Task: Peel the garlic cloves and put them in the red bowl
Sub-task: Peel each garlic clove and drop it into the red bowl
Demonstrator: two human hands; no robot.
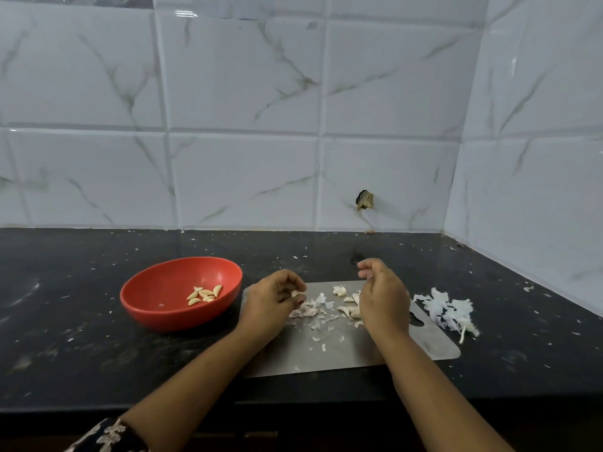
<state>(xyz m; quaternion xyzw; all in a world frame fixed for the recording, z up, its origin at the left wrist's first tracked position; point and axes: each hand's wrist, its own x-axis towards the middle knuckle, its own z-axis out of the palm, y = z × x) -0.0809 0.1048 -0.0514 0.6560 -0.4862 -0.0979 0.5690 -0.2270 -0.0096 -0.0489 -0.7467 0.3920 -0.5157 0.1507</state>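
While the left hand (274, 301) is pinching a garlic clove (295, 293) over the board (359, 353), the right hand (383, 296) is hovering, fingers (366, 265) curled, grip unclear.

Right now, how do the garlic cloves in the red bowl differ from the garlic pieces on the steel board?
The cloves in the red bowl are peeled and yellowish; the pieces on the steel board look whiter and unpeeled. The bowl cloves lie bunched; the board pieces lie scattered among skins. Both are garlic.
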